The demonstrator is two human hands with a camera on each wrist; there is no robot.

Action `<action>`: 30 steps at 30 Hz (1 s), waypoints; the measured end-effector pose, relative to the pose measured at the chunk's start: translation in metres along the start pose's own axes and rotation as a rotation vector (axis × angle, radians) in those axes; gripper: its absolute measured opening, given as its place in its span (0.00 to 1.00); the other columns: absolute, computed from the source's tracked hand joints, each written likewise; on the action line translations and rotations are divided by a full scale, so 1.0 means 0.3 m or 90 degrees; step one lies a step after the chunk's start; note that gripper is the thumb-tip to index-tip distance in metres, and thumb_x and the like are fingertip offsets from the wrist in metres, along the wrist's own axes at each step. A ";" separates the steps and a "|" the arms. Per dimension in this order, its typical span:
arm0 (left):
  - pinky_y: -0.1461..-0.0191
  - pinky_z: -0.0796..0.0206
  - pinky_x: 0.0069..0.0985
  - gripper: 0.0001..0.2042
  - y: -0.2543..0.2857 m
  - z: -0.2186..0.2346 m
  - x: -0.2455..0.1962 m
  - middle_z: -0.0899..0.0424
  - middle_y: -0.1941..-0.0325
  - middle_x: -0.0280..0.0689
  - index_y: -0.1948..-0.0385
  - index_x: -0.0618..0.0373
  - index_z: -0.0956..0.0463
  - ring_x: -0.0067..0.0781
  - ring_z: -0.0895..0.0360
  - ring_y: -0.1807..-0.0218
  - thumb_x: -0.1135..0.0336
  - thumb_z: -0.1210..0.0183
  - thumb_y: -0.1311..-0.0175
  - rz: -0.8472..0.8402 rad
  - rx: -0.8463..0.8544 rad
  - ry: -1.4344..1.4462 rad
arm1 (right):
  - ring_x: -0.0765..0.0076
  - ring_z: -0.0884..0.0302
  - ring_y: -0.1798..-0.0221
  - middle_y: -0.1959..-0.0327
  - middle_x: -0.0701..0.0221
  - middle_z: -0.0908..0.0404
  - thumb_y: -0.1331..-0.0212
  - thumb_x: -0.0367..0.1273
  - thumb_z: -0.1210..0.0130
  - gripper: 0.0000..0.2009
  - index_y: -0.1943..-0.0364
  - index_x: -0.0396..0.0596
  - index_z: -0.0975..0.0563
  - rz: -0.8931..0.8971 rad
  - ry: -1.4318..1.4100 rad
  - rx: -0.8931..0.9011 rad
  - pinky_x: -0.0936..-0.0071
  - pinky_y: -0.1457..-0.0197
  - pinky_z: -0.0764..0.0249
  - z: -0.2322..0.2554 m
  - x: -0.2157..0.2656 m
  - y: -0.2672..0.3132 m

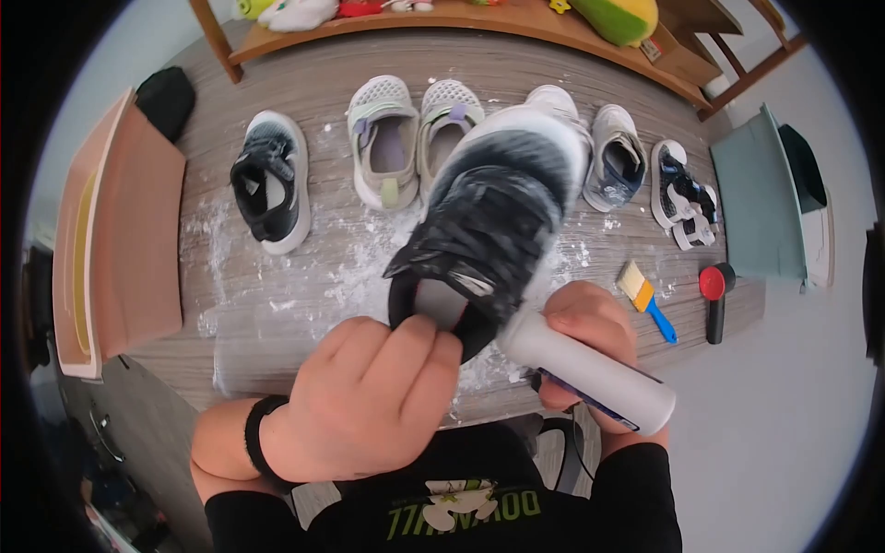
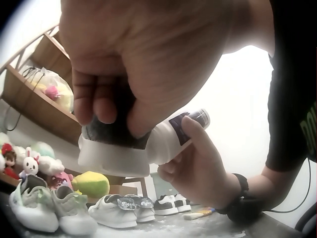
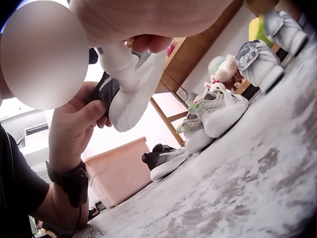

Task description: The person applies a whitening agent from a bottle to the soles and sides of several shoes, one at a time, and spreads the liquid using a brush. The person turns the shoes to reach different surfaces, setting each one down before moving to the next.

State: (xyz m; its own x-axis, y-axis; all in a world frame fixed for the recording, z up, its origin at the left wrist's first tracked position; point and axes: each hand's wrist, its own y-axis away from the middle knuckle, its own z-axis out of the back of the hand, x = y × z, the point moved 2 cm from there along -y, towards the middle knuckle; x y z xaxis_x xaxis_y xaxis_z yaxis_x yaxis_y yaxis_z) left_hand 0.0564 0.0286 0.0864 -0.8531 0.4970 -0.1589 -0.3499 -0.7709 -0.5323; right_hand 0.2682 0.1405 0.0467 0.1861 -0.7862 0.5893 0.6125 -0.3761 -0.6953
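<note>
A black shoe with a white sole point(image 1: 493, 207) is held up above the table, its toe pointing away. The left hand point(image 1: 373, 396) grips it by the heel collar, fingers inside the opening. In the right hand point(image 1: 590, 332) is a white bottle point(image 1: 599, 373), its top end against the side of the shoe near the heel. The left wrist view shows the bottle point(image 2: 173, 136) meeting the shoe's white sole point(image 2: 114, 158). From the right wrist, the left hand point(image 3: 79, 119) pinches the heel of the shoe point(image 3: 131, 99).
White powder marks the table point(image 1: 304, 313). Behind stand a dark shoe point(image 1: 272, 180), pale shoes point(image 1: 383, 143) and small sneakers point(image 1: 682, 194). A brush point(image 1: 648, 301) and a red-and-black scoop point(image 1: 714, 300) lie right. Bins, pink point(image 1: 138, 240) and teal point(image 1: 761, 198), flank them; a shelf point(image 1: 461, 17) is behind.
</note>
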 end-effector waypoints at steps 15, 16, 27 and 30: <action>0.61 0.28 0.36 0.13 -0.043 0.039 0.040 0.21 0.63 0.45 0.61 0.63 0.24 0.52 0.22 0.63 0.79 0.36 0.49 0.214 0.234 0.336 | 0.61 0.20 0.73 0.71 0.67 0.17 0.47 0.43 0.30 0.25 0.51 0.41 0.23 -0.009 0.063 -0.018 0.68 0.70 0.27 0.025 -0.013 0.013; 0.61 0.28 0.36 0.13 -0.047 0.033 0.044 0.21 0.63 0.46 0.61 0.63 0.25 0.53 0.22 0.63 0.79 0.36 0.49 0.226 0.247 0.346 | 0.62 0.20 0.73 0.71 0.68 0.17 0.48 0.42 0.30 0.23 0.52 0.42 0.22 -0.017 0.073 -0.025 0.68 0.70 0.27 0.025 -0.009 0.012; 0.57 0.29 0.33 0.13 0.082 -0.090 0.139 0.20 0.62 0.46 0.63 0.64 0.25 0.49 0.21 0.61 0.78 0.34 0.51 0.259 0.316 0.478 | 0.62 0.21 0.69 0.66 0.69 0.21 0.62 0.35 0.25 0.21 0.62 0.46 0.19 -0.062 0.077 -0.108 0.70 0.69 0.25 -0.018 -0.040 -0.026; 0.57 0.31 0.32 0.13 0.114 -0.104 0.161 0.21 0.65 0.45 0.64 0.64 0.25 0.47 0.22 0.63 0.77 0.33 0.52 0.280 0.305 0.509 | 0.61 0.21 0.67 0.65 0.69 0.20 0.62 0.34 0.25 0.20 0.62 0.47 0.19 -0.075 0.054 -0.105 0.70 0.67 0.25 -0.021 -0.047 -0.025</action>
State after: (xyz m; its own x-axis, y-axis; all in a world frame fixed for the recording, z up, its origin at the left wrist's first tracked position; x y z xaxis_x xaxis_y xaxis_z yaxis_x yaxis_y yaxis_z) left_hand 0.0152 0.0388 0.0346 -0.4979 0.1167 -0.8593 -0.3353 -0.9397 0.0667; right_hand 0.2562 0.1513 0.0412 0.0505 -0.7683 0.6381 0.4914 -0.5371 -0.6856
